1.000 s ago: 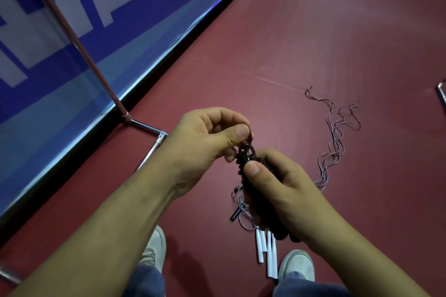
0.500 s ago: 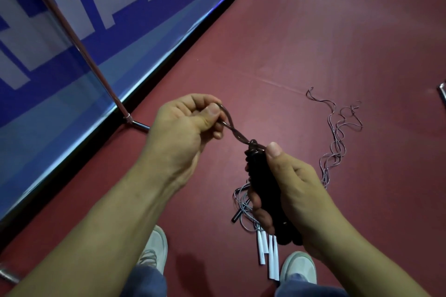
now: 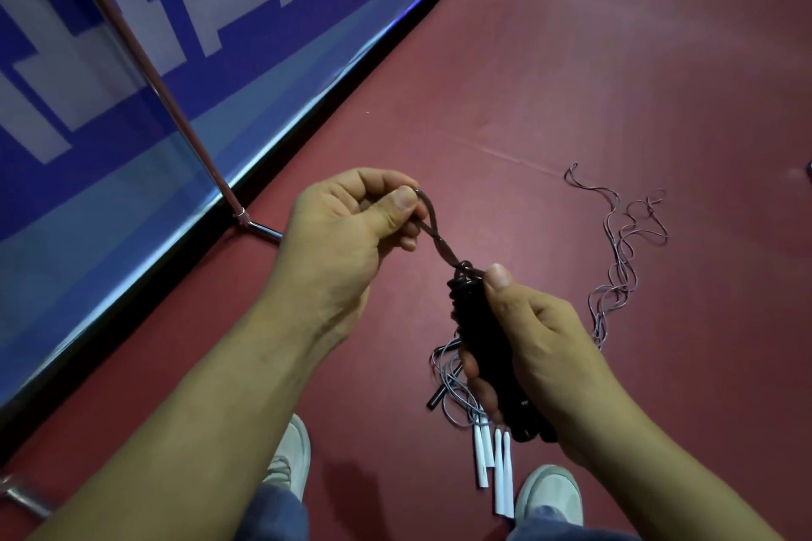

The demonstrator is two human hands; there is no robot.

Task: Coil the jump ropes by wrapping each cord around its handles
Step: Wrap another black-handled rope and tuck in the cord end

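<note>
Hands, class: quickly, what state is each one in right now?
Left hand: closed, pinching the loop of cord.
Right hand: closed, gripping the cord-wrapped black handles.

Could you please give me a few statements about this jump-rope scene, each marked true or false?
1. The right hand grips the cord-wrapped black handles. True.
2. The left hand is open and holds nothing. False: it pinches a loop of cord.
3. White handles lie on the red floor. True.
4. The loose cord on the floor is neatly coiled. False: it lies in a tangle.
</note>
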